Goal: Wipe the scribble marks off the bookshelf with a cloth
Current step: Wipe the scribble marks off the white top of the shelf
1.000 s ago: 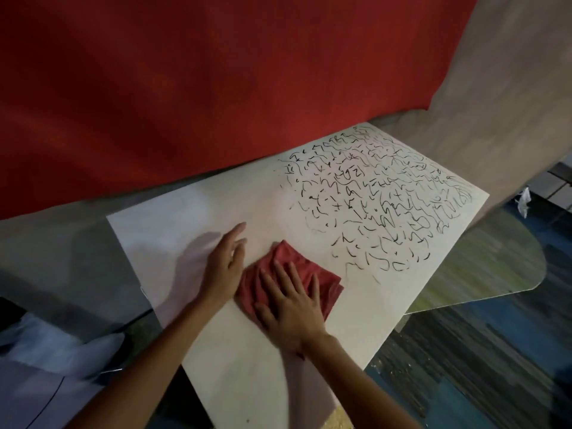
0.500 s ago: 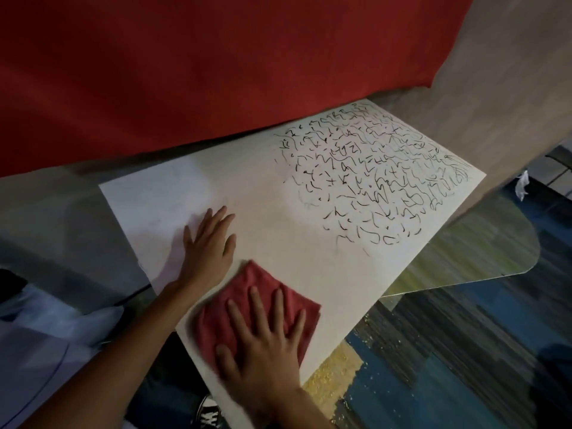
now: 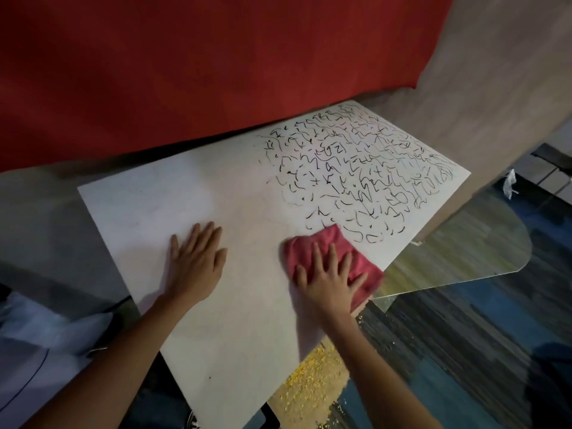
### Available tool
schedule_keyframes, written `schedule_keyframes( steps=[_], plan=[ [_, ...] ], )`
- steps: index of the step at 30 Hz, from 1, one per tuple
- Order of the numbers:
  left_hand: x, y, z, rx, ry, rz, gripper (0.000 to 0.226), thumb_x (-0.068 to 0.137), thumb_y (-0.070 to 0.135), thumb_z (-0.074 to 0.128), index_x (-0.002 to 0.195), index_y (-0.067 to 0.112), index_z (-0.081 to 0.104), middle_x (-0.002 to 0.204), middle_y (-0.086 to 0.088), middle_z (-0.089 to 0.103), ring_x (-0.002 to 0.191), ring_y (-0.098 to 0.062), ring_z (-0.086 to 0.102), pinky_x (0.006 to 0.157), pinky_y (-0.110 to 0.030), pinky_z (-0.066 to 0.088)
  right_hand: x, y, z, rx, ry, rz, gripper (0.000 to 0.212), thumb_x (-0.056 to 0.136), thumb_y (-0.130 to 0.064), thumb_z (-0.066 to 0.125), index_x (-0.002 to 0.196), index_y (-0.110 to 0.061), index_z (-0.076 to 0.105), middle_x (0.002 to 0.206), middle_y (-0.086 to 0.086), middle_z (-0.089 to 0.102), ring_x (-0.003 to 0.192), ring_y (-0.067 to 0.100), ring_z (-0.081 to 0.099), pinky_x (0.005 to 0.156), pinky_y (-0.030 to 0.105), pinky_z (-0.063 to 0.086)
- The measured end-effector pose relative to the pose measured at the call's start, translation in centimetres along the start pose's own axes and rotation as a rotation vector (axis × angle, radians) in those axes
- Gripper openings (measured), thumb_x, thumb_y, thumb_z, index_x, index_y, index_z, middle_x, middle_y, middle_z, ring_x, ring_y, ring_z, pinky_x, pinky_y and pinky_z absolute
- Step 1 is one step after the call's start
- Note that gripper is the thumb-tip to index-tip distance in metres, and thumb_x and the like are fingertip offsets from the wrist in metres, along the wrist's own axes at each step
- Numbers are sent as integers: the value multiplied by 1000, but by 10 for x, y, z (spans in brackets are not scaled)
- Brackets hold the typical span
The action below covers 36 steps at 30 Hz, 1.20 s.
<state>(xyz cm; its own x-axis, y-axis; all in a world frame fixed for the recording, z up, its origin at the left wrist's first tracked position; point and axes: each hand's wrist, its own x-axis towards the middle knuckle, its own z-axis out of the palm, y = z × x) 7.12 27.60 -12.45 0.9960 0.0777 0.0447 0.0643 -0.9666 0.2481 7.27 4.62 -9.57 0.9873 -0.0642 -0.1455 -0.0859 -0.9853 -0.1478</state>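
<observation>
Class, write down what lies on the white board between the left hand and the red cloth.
Nothing: in the head view, the stretch of board between the left hand and the cloth is bare white surface.

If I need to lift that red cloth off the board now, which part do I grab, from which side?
Probably the far corner of the red cloth, from above on the side of the scribble marks. It lies rumpled on the white board with the right hand spread over its near half; only the far part is uncovered, and its folds give something to pinch.
</observation>
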Motion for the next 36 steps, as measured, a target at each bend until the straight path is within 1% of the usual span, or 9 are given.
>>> schedule_keyframes(
  steps=[2,4,7,11,16,20,28,33,36],
  plan=[
    [-2,0,1,5,9,13,72,89,46,13,139,10,49,147,-7,43,138,-30,37,110,-57,21,-31,-26,7,-88,74,-187,65,84,-58,29,135,-26,53,135,16,53,124,47,46,99,74,21],
    [-1,0,3,3,22,13,66,90,43,21,133,7,56,141,-10,51,132,-33,45,105,-60,28,-39,-34,8,-101,35,-276,60,76,-63,37,113,-26,66,103,13,64,98,41,62,90,72,38],
    [2,2,3,-42,76,-16,60,87,39,31,120,4,66,129,-13,60,120,-35,57,96,-65,35,-22,-16,7,-58,-47,-333,68,84,-77,18,130,-37,47,134,18,51,128,47,40,102,70,14],
    [17,13,-2,-76,124,-9,46,85,28,46,119,2,65,130,-16,59,120,-38,55,92,-73,30,4,-2,4,-39,-45,-397,89,69,-74,-18,150,-44,3,161,1,-6,145,32,-16,107,53,-19],
    [70,14,-19,-59,56,-25,64,91,40,23,148,12,32,158,-4,20,148,-22,12,113,-58,-2,57,-10,1,-71,-28,-381,90,70,-75,-23,150,-39,-5,160,-4,-12,142,21,-24,112,52,-14],
    [123,0,-21,93,-67,-56,58,103,40,25,154,16,9,161,0,-3,148,-18,-7,115,-54,-6,96,-26,-1,-95,-8,-381,83,74,-61,-15,152,-36,-2,160,-5,-9,147,22,-14,114,54,-7],
    [153,-5,-5,176,-78,-75,62,101,48,13,154,17,5,162,0,0,148,-20,-4,115,-55,-2,193,-65,-7,-73,-11,-304,64,93,-58,2,152,-34,1,161,-3,-4,147,25,-9,114,58,-3],
    [155,-11,4,128,-23,-52,83,84,53,-2,149,10,28,157,-5,23,147,-26,17,112,-61,5,274,-97,-15,-33,13,-208,57,100,-49,16,153,-29,4,161,-1,0,147,28,-8,113,62,-2],
    [155,-9,6,154,-27,-74,87,80,53,-11,153,15,15,160,0,10,148,-21,5,114,-57,-2,307,-113,-20,4,10,-165,58,101,-47,17,153,-27,5,161,0,0,147,29,-9,113,62,-2]
  ],
)
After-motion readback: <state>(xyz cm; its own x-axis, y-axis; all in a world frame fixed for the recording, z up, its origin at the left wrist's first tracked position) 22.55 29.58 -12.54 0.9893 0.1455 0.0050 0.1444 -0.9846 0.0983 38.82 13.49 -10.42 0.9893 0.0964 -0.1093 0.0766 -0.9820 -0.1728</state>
